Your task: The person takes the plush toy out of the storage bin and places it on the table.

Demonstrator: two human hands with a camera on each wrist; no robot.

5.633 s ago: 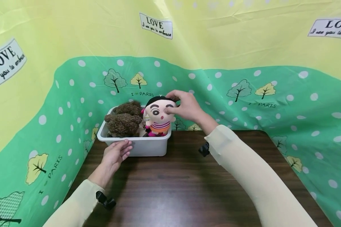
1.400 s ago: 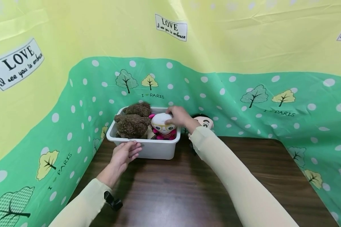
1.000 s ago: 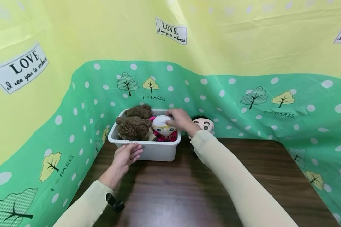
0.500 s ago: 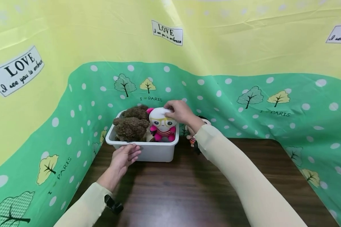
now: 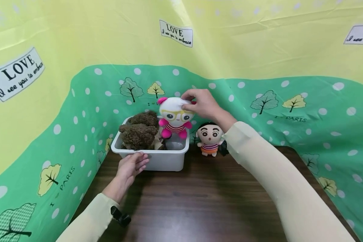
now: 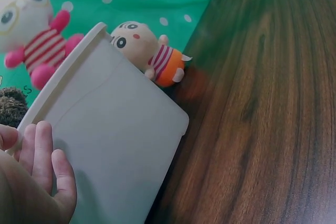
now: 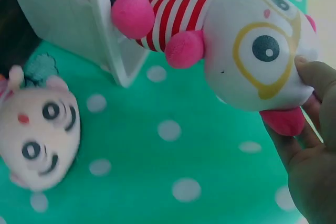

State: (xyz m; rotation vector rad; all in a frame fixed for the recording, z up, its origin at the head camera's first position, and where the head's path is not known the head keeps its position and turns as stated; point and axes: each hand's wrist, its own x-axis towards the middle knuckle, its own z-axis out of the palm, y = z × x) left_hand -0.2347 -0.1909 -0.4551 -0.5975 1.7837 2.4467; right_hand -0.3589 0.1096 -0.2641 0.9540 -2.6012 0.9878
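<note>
My right hand (image 5: 204,104) pinches a plush toy (image 5: 175,116) by the side of its white head. The toy has pink ears and limbs, yellow glasses and a red-striped body, and hangs upright over the right part of a white plastic bin (image 5: 166,161). In the right wrist view, the thumb presses the front of the plush toy (image 7: 236,40) with fingers behind. My left hand (image 5: 131,168) holds the bin's front rim, thumb on top and fingers below. Two brown fuzzy plush toys (image 5: 140,136) lie in the bin's left part.
A black-haired boy plush doll (image 5: 210,136) stands on the dark wooden table (image 5: 184,205), just right of the bin and under my right forearm. A green and yellow printed curtain (image 5: 242,101) hangs behind and at both sides.
First the boy doll came out of the bin to the table at its right. Then my right hand took the pink and white toy and raised it above the rim. My left hand stayed.
</note>
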